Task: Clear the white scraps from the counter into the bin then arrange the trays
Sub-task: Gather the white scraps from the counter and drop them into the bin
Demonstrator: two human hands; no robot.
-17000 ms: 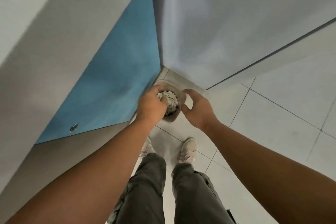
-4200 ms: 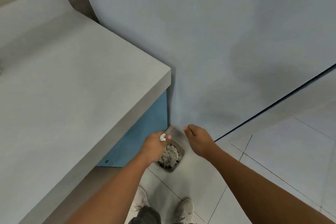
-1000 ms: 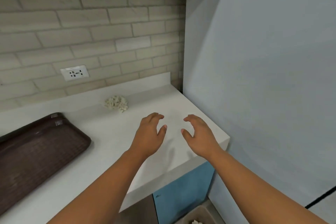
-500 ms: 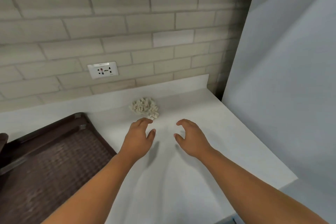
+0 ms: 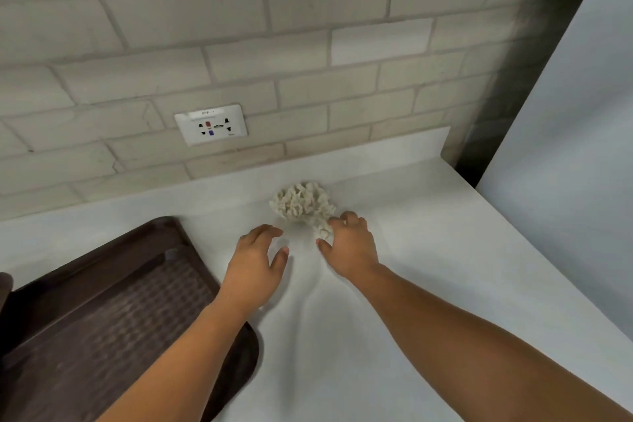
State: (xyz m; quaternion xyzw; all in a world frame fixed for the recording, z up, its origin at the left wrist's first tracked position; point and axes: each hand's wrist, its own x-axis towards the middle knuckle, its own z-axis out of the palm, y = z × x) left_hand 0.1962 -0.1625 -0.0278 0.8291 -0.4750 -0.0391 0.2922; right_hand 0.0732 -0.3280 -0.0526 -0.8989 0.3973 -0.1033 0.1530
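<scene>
Scraps [image 5: 301,204]: one pile near left hand [image 5: 255,262], right hand [image 5: 349,247].

Off-white crumbly scraps [image 5: 301,205] on the plain white counter [image 5: 376,319]; near left, a dark brown plastic tray [image 5: 102,336] with woven grid pattern; beige brick-patterned wall [image 5: 274,44] far.

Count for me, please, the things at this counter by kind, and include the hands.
hands: 2, the left hand and the right hand
pile of white scraps: 1
brown tray stack: 1; the number of trays in it is unclear
wall socket: 1
Total: 5
</scene>
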